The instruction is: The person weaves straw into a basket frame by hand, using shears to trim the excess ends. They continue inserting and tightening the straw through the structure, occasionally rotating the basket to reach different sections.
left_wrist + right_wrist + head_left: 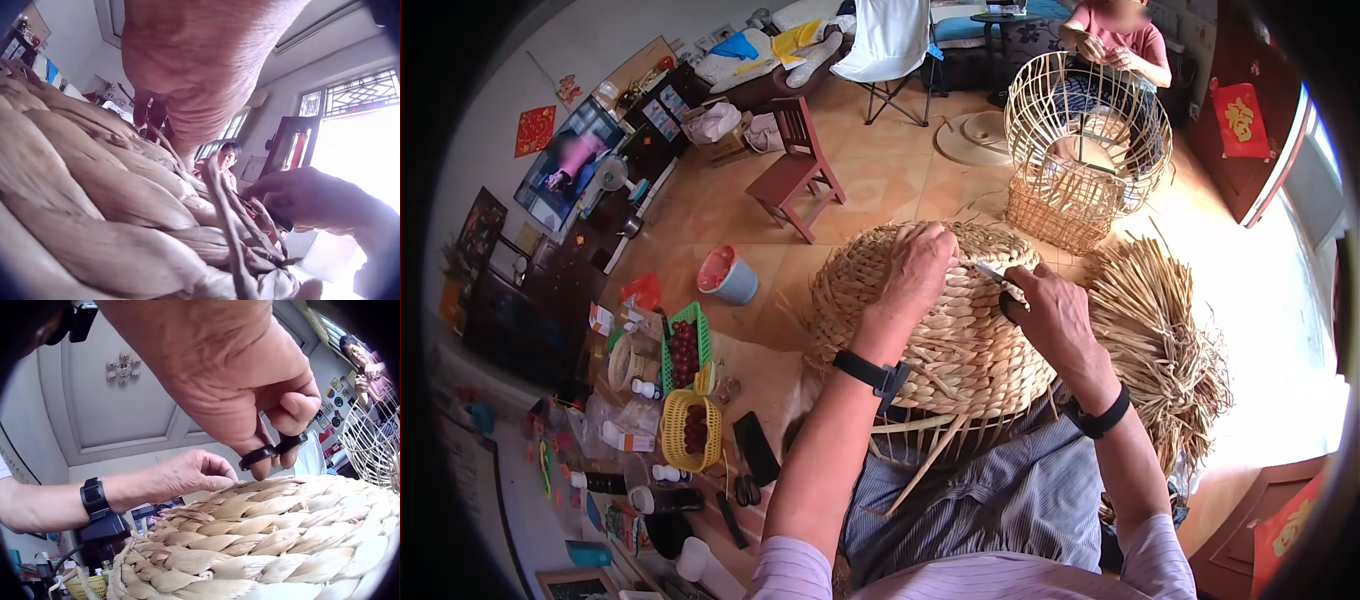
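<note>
A large woven straw basket [970, 350] rests over the person's lap, its thick braided rows facing the camera. My left hand [920, 265] is at the basket's upper side and pinches a thin straw strand [165, 142]. In the right hand [1052, 310] is a pair of scissors [990, 272], its blades pointing left toward the left fingertips. The black finger loops of the scissors [259, 456] sit around the right thumb and fingers in the right wrist view. Loose strand ends [228, 225] stick up from the weave in the left wrist view.
A bundle of dry straw [1150, 340] lies right of the basket. Ahead, another person [1135, 40] works at an open-frame basket [1090, 140]. A low table on the left bears fruit in a green basket [702, 325] and a yellow basket [670, 440], plus a phone [756, 448].
</note>
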The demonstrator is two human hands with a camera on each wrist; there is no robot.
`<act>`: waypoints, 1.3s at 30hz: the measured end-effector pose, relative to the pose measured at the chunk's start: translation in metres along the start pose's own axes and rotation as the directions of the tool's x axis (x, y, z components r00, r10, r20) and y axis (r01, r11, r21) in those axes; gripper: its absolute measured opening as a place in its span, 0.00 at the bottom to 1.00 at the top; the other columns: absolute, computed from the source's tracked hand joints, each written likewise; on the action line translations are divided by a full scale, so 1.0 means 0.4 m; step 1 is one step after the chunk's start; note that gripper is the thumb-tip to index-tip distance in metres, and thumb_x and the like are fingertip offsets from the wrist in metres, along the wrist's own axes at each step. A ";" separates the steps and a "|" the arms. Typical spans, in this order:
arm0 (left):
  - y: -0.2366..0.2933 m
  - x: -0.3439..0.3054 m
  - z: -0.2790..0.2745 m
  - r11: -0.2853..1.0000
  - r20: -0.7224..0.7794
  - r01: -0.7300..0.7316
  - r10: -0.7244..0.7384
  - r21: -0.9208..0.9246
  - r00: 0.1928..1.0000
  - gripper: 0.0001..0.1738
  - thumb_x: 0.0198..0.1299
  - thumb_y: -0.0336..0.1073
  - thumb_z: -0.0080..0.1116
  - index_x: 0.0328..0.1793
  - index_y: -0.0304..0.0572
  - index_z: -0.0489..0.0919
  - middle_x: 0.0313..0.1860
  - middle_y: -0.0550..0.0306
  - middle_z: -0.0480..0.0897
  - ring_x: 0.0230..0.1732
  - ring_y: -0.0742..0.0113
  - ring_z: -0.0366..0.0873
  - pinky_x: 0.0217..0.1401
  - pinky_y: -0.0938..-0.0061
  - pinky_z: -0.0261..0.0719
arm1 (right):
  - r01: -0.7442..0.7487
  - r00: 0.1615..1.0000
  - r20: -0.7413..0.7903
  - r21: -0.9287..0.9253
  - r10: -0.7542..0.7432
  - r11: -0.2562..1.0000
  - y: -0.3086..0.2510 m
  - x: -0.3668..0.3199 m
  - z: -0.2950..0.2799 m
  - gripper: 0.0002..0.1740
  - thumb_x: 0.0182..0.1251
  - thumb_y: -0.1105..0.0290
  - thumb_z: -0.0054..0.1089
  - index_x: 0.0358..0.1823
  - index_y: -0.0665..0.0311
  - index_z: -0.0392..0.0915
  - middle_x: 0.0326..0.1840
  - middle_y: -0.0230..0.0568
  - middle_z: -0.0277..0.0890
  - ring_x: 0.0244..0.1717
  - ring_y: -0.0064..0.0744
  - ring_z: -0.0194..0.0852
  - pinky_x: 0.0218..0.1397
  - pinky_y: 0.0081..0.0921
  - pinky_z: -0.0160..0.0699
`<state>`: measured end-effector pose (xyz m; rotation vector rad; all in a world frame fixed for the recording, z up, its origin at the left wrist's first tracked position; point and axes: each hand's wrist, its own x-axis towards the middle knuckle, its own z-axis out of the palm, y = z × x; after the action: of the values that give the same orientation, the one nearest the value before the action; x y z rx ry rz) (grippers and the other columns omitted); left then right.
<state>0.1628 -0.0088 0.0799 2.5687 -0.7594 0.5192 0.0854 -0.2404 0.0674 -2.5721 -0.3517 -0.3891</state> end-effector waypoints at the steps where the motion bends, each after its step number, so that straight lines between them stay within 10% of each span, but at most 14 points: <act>1: 0.003 0.003 0.005 1.000 -0.027 -0.019 0.020 0.020 0.999 0.05 0.65 0.29 0.72 0.42 0.39 0.85 0.42 0.48 0.85 0.52 0.44 0.84 0.62 0.50 0.80 | 0.013 1.000 -0.006 -0.012 -0.013 1.000 -0.004 -0.002 -0.003 0.17 0.68 0.64 0.76 0.56 0.57 0.89 0.44 0.55 0.85 0.45 0.59 0.90 0.47 0.53 0.85; 8: 0.040 0.017 0.017 0.966 -0.153 -0.221 0.240 0.135 0.958 0.06 0.68 0.30 0.67 0.39 0.42 0.80 0.39 0.52 0.81 0.48 0.48 0.82 0.62 0.54 0.76 | 0.095 0.992 -0.068 -0.114 -0.103 0.989 -0.004 0.002 0.019 0.15 0.66 0.69 0.73 0.53 0.61 0.88 0.40 0.54 0.82 0.44 0.58 0.86 0.47 0.52 0.84; 14: 0.039 0.022 0.016 0.983 -0.138 -0.163 0.174 0.085 0.975 0.05 0.71 0.28 0.65 0.41 0.42 0.79 0.39 0.53 0.82 0.47 0.49 0.82 0.58 0.53 0.78 | 0.064 0.997 0.044 -0.041 -0.062 0.997 0.005 0.007 0.011 0.13 0.69 0.68 0.72 0.52 0.61 0.88 0.36 0.54 0.83 0.41 0.59 0.88 0.45 0.52 0.84; 17: 0.041 0.041 -0.046 0.966 -0.124 0.232 -0.246 -0.117 0.961 0.01 0.75 0.28 0.63 0.46 0.41 0.83 0.45 0.52 0.87 0.54 0.48 0.87 0.58 0.51 0.83 | 0.046 0.999 0.014 0.017 -0.047 0.999 0.008 -0.008 0.012 0.14 0.70 0.66 0.73 0.55 0.60 0.89 0.38 0.54 0.86 0.40 0.59 0.89 0.45 0.53 0.85; 20: -0.042 0.025 -0.044 0.997 -0.254 0.052 -0.066 -0.061 0.965 0.06 0.78 0.29 0.62 0.56 0.40 0.87 0.55 0.49 0.91 0.62 0.46 0.89 0.63 0.51 0.87 | 0.030 0.999 -0.041 0.057 -0.028 0.998 0.006 -0.006 0.015 0.16 0.71 0.65 0.74 0.58 0.58 0.90 0.39 0.53 0.86 0.41 0.59 0.89 0.46 0.53 0.85; 24: -0.080 -0.012 -0.036 0.990 0.176 0.136 -0.128 -0.032 0.976 0.13 0.74 0.26 0.66 0.62 0.39 0.88 0.65 0.40 0.89 0.66 0.39 0.87 0.69 0.53 0.86 | 0.038 0.998 -0.043 0.059 -0.035 0.998 -0.009 0.011 0.009 0.17 0.74 0.64 0.75 0.61 0.57 0.90 0.41 0.50 0.87 0.41 0.56 0.89 0.45 0.50 0.84; 31: -0.085 -0.009 -0.026 1.000 -0.023 0.000 0.000 -0.023 1.000 0.06 0.67 0.28 0.71 0.47 0.38 0.86 0.40 0.44 0.84 0.50 0.42 0.86 0.57 0.50 0.82 | 0.122 0.993 -0.002 0.010 -0.122 0.992 -0.043 0.059 0.003 0.17 0.69 0.65 0.73 0.57 0.58 0.89 0.41 0.52 0.84 0.44 0.56 0.87 0.47 0.52 0.83; 39: -0.043 0.003 -0.024 0.966 -0.073 -0.078 0.099 0.248 0.992 0.04 0.70 0.28 0.56 0.44 0.45 0.81 0.40 0.51 0.87 0.49 0.47 0.88 0.56 0.50 0.80 | 0.230 0.972 0.054 -0.032 -0.228 0.973 -0.048 0.105 0.003 0.11 0.66 0.67 0.76 0.46 0.61 0.86 0.38 0.50 0.84 0.48 0.56 0.85 0.51 0.53 0.80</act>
<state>0.1715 0.0084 0.0840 2.7249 -0.8287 0.7907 0.1182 -0.2164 0.0890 -2.5892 -0.6697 -0.4167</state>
